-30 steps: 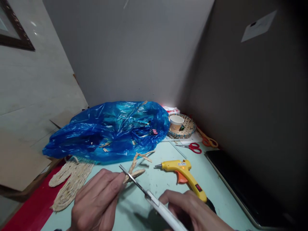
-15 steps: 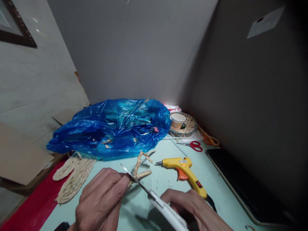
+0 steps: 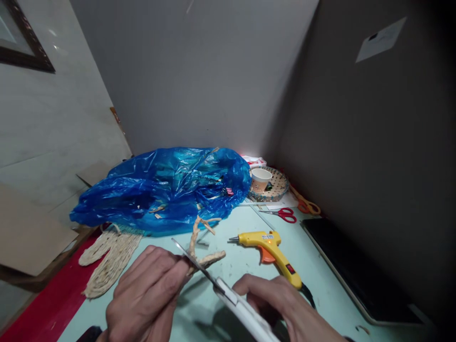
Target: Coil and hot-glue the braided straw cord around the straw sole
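Observation:
My left hand (image 3: 146, 289) is closed round the lower end of a pale forked twig (image 3: 195, 237), whose branches stick up and to the right past the fingers. In my right hand (image 3: 274, 299) is a white-handled knife (image 3: 242, 308), its thin metal blade crossing the twig just beside my left fingertips. The palm side of my right hand is partly hidden behind the handle. To the right of the twig, a yellow glue gun (image 3: 272, 244) with an orange trigger lies on the pale green table, nozzle pointing left.
A blue plastic bag (image 3: 167, 185) lies at the back, with a woven straw piece (image 3: 110, 266) at its front left. Back right are a paper cup (image 3: 261, 180) in a round basket (image 3: 280, 183), red scissors (image 3: 287, 214) and orange scissors (image 3: 308, 205). A black tablet (image 3: 356, 270) lies right.
The twig has turned slightly, its upper fork now further left. Both hands and the knife have shifted a little to the left. The table items also appear slightly further left in view.

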A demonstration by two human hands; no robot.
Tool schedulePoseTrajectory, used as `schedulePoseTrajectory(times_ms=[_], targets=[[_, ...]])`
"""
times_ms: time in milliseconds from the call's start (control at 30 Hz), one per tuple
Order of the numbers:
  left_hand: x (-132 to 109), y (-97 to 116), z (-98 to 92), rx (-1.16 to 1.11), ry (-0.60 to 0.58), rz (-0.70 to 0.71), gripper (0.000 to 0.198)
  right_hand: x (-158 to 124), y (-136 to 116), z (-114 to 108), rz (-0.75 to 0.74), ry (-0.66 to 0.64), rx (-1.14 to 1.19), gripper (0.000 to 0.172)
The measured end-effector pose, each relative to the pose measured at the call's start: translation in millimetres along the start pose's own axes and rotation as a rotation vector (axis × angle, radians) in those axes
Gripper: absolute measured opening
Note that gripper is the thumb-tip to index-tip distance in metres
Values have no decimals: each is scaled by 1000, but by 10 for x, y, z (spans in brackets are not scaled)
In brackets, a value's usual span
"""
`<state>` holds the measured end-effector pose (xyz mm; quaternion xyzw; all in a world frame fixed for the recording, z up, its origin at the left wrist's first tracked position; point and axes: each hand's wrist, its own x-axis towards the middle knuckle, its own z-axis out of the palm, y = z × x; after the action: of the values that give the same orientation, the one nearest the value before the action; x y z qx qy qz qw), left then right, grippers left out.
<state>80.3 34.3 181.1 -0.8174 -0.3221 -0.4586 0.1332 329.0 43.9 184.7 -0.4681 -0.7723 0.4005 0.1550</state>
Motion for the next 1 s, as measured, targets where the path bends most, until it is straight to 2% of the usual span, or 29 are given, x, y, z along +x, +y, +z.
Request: schedulePoseTrajectory(times_ms=[100,200,333,367,433,467,533,567,633,700,800,900,1000], targets=[[-59,-19,-27,-13,-65,13,45,29,-34,-46,-35,-38,39,43],[-70,-13,-39,-23,-109,-27,44,35,-84,-51,6,-44,67,38],[-35,31,-2,-122,-62,-115,38,50,-122,-101,15,-33,135,29],[-28,42,9,-170,-33,-179,34,63,-100,-150,-7,-8,157,28],[-17,51,20,-252,29,-393,25,106,8,-304,-47,133,160,28],[-11,49,18,-284,50,-525,20,133,94,-403,-72,271,84,29],[9,34,0,-394,44,-804,13,196,312,-610,-106,482,-269,32],[22,27,-12,-506,27,-940,17,229,429,-705,-94,531,-479,33],[51,22,-38,-846,-5,-1203,28,293,644,-846,-56,543,-603,38],[68,30,-55,-1181,-17,-1384,29,351,810,-910,-50,511,-684,37],[60,41,-55,-1401,-60,-1477,19,418,971,-905,-78,450,-768,38],[24,30,-20,-1428,-91,-1476,20,451,1072,-874,-97,424,-837,36],[-19,21,27,-1408,-66,-1458,22,449,1101,-862,-88,427,-878,34]])
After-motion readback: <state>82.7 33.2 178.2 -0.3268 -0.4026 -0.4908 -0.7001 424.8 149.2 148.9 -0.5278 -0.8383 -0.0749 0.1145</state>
